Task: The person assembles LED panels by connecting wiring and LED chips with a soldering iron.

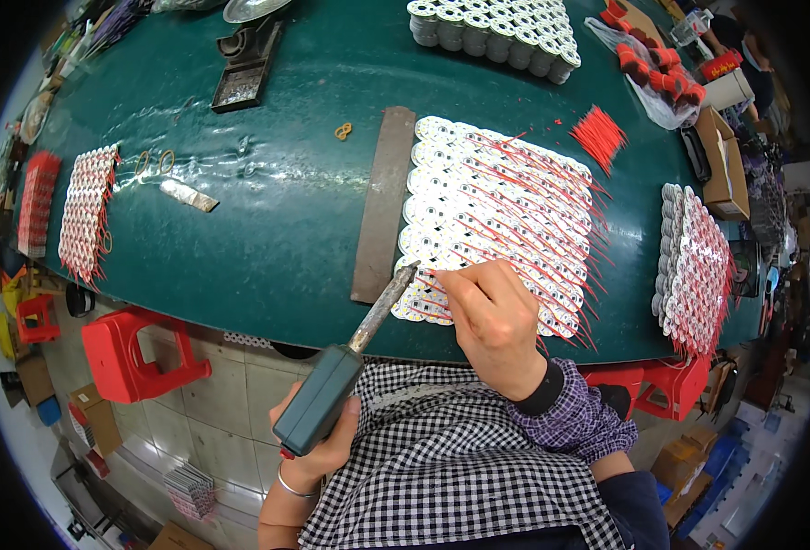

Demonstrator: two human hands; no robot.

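Observation:
My left hand (333, 442) grips the dark green handle of a soldering iron (321, 396). The iron's tip rests at the near left part of a sheet of round white LED boards (437, 202), set in rows. Just right of that tip, my right hand (495, 321) is closed in a pinch on a thin red wire (434, 272), only a short end of which shows. Many red wires lie slantwise across the boards, their free ends reaching past the right edge. Along the left edge of the sheet lies a flat brown metal bar (384, 206).
Loose red wires (598, 139) lie in a bundle at the far right. Stacked white round parts (497, 32) stand at the back. Wired boards stand at the right (694, 270) and left (87, 211). A dark metal stand (245, 69) is at the back left; red stools (139, 353) are below the table.

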